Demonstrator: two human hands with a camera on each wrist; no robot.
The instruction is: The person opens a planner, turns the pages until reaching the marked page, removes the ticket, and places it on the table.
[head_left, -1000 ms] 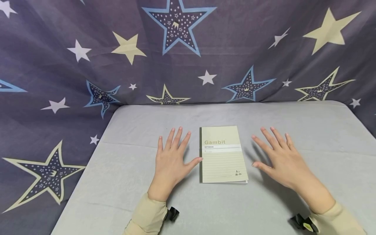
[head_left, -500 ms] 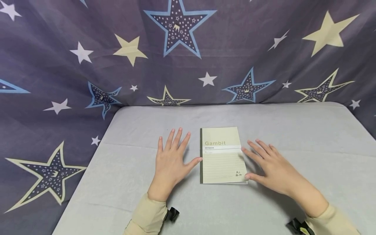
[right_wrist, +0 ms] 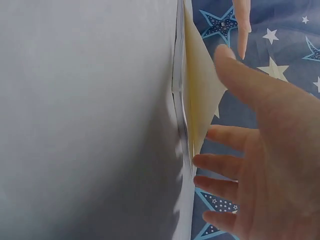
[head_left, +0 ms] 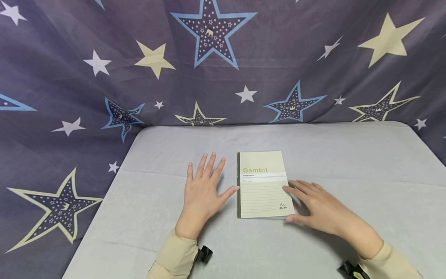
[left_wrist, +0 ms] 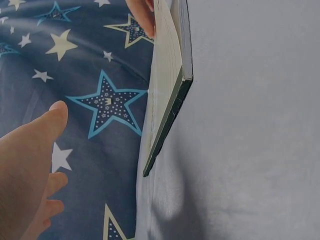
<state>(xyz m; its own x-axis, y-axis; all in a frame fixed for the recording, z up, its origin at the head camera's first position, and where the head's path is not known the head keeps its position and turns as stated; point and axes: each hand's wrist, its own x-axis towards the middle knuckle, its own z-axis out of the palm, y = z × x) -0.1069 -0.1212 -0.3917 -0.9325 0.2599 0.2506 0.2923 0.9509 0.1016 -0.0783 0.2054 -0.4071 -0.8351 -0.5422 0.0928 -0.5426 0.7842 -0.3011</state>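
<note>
A pale cream notebook [head_left: 263, 193] marked "Gambit" lies closed on the table, its dark spine to the left. My left hand [head_left: 203, 195] is held beside that spine with fingers spread, and the thumb tip overlaps the spine's edge in the head view. In the left wrist view this thumb [left_wrist: 50, 122] stands apart from the notebook. At the right side, my right hand [head_left: 325, 209] has its fingertips at the notebook's long edge and its thumb by the lower right corner. The right wrist view shows the fingers [right_wrist: 220, 165] extended along the slightly lifted cover [right_wrist: 202, 85].
A grey cloth covers the table [head_left: 167, 147]. Behind and to the left hangs a dark curtain [head_left: 115, 23] with star prints. Both sleeves are beige, with a black wrist mount [head_left: 204, 254] at the left cuff and another black mount [head_left: 352, 270] at the right one.
My right hand has moved left and toward the near side, from well beside the notebook to its right edge, its fingers drawing closer together. The left hand has stayed put.
</note>
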